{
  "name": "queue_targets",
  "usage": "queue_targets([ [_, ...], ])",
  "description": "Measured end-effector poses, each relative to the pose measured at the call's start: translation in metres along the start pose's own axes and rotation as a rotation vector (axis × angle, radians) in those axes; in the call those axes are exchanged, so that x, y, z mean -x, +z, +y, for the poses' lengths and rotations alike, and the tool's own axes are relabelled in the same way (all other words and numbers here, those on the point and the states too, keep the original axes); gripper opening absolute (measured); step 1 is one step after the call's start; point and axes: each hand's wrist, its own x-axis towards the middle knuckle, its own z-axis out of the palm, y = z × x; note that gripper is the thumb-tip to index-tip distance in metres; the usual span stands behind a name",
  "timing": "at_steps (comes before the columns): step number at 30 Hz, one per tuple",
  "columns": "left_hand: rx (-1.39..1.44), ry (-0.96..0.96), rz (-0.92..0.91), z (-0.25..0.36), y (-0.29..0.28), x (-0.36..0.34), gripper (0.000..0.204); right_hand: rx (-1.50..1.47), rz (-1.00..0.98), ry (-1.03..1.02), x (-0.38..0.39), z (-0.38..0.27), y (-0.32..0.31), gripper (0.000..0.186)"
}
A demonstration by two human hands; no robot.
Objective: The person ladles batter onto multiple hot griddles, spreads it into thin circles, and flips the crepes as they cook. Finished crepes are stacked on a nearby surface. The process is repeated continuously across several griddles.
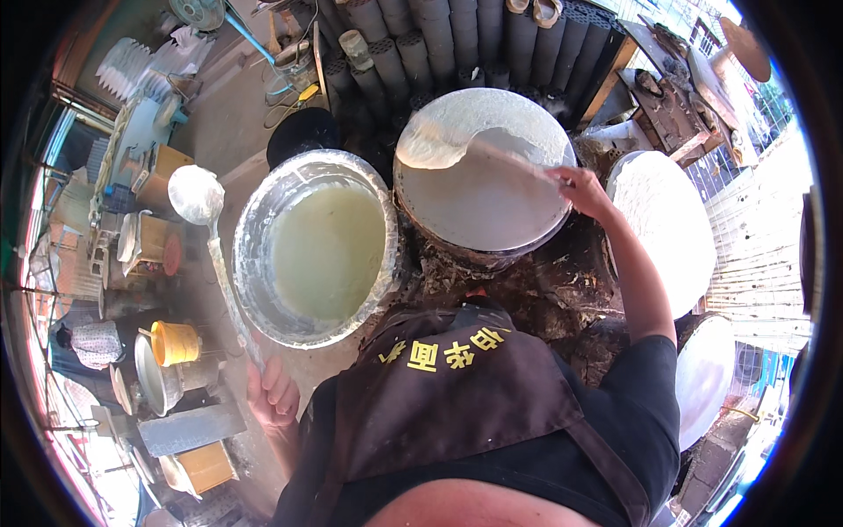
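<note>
My left hand (274, 393) is closed round the handle of a long metal ladle (195, 195), its whitish bowl raised left of a big metal pot. That pot (248, 263) holds pale, greenish-white liquid (329, 250), and its rim is crusted with white. Over a round griddle (505, 230) to the right, my right hand (583, 191) grips a thin tool (514, 160), smeared by motion, so its shape is unclear. A thick white batter layer (483, 110) curves along the griddle's far side. The nearer part of its surface looks grey and smooth.
Right of the griddle stand two more round white surfaces (663, 233) (707, 378). Stacked dark briquettes (430, 39) line the back. At left are a yellow bucket (174, 342), a metal basin (156, 376) and a grey board (191, 429); a fan (198, 12) stands far left.
</note>
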Motion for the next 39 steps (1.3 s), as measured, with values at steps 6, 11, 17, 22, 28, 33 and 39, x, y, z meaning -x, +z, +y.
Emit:
queue_targets([
  [6,-0.008,-0.022,-0.016,0.001,0.005,-0.005,0.050,0.099,-0.025,-0.170,-0.028,-0.007,0.017,0.037],
  [11,-0.013,-0.013,-0.046,-0.004,0.004,-0.003,0.050,0.044,-0.140,-0.011,0.000,0.000,-0.024,0.033],
  [17,0.006,-0.026,-0.058,-0.005,0.018,-0.009,0.051,0.177,-0.047,-0.152,-0.036,-0.004,0.012,0.029],
  [22,0.013,0.025,-0.017,-0.013,0.016,-0.006,0.049,0.153,-0.157,-0.103,0.009,0.027,-0.043,0.026],
  [28,0.057,0.006,-0.024,-0.018,0.027,-0.006,0.049,0.215,-0.013,-0.111,-0.035,-0.006,0.009,0.030],
  [33,0.061,0.036,-0.038,-0.026,0.024,0.009,0.049,0.170,-0.204,-0.158,0.004,0.015,-0.028,0.029],
  [39,0.107,-0.049,-0.047,-0.035,0.029,0.009,0.050,0.182,0.023,-0.033,0.011,0.019,-0.017,0.031],
])
